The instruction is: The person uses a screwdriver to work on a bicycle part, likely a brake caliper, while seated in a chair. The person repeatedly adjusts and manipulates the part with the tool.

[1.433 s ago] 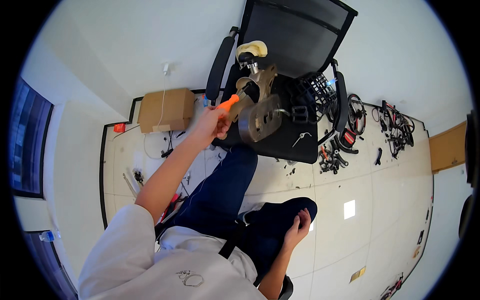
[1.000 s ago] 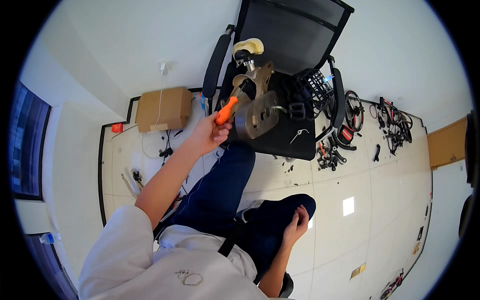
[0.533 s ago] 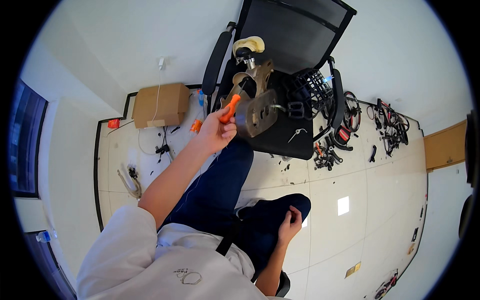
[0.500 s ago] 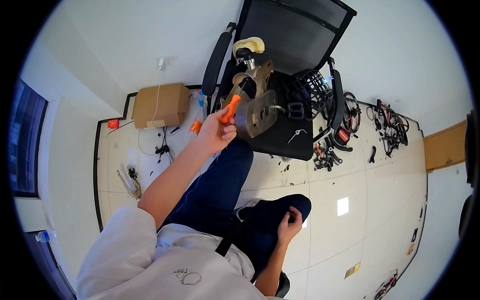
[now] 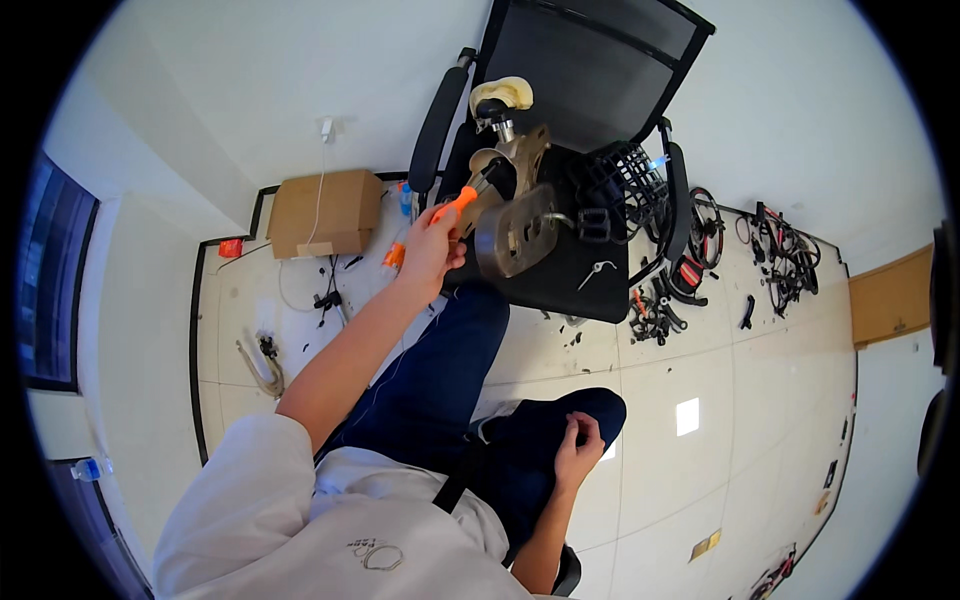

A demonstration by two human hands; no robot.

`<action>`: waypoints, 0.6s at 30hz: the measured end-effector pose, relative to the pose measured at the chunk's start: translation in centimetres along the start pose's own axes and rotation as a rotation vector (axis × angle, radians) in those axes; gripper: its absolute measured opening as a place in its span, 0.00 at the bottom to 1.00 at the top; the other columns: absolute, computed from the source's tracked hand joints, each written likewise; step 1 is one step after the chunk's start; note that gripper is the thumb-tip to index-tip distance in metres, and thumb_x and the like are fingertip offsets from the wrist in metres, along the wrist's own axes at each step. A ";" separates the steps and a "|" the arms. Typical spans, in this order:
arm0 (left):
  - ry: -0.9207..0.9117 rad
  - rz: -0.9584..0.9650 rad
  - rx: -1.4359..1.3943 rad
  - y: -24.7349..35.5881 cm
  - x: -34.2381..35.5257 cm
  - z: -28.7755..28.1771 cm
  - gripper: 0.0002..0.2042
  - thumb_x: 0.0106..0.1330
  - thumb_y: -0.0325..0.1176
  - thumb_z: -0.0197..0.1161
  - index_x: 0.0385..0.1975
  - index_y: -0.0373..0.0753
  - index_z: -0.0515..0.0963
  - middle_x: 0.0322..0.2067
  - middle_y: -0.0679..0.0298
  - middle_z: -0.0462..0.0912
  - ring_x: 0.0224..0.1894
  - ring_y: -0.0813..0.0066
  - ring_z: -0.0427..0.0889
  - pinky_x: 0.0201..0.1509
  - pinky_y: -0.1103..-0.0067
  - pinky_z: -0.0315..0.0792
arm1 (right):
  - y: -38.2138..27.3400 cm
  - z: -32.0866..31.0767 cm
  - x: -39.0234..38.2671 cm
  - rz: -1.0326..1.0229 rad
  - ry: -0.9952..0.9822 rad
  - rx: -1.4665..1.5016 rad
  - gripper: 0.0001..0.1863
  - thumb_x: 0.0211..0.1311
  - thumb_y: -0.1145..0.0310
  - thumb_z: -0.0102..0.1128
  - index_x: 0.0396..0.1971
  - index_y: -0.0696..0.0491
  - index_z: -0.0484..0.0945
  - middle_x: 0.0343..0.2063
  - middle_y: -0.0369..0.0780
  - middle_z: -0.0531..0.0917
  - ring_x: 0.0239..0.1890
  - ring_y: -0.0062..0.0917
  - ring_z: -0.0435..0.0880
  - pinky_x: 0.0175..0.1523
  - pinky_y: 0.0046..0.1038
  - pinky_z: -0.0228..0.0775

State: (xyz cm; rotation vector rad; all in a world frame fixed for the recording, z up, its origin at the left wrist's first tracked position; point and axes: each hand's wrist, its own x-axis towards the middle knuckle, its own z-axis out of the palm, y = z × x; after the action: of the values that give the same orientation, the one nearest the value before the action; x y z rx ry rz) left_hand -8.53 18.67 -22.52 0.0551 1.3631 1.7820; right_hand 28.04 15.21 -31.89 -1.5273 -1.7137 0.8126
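My left hand [image 5: 436, 248] is closed around the orange handle of a screwdriver [image 5: 457, 206]. Its dark shaft points up and right at a brownish bicycle frame [image 5: 527, 155], which lies on a black office chair [image 5: 590, 280]. A cream saddle [image 5: 513, 92] tops the frame. Beside my left hand is an oval chain guard [image 5: 520, 235], slightly blurred. A crank leads from it to a black pedal [image 5: 594, 225]. My right hand [image 5: 579, 452] rests on my right knee, fingers curled and thumb close to them. Whether anything small is in it, I cannot tell.
A black basket [image 5: 625, 180] and a metal lever-like part [image 5: 597, 274] lie on the chair seat. On the tiled floor are a cardboard box [image 5: 320, 215], an orange roll [image 5: 394, 257], cables, loose bicycle parts [image 5: 657, 315] and another heap of bicycle parts [image 5: 787, 250].
My left hand has shifted slightly left, and the screwdriver now leans further over to the right. The chain guard appears more blurred. My right hand stays on my knee.
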 end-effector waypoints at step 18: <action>0.078 0.347 0.268 -2.0 3.6 -0.6 0.12 0.67 0.36 0.56 0.42 0.36 0.68 0.35 0.56 0.74 0.29 0.65 0.75 0.29 0.78 0.70 | 0.1 -0.2 0.0 0.026 -0.083 -0.111 0.07 0.61 0.69 0.57 0.34 0.53 0.82 0.27 0.36 0.87 0.30 0.25 0.80 0.47 0.25 0.62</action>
State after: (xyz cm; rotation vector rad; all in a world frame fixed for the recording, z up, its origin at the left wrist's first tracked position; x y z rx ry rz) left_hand -9.86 20.63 -25.99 0.3918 1.7248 1.8824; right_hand 28.26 15.22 -31.90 -1.6121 -1.8296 0.8167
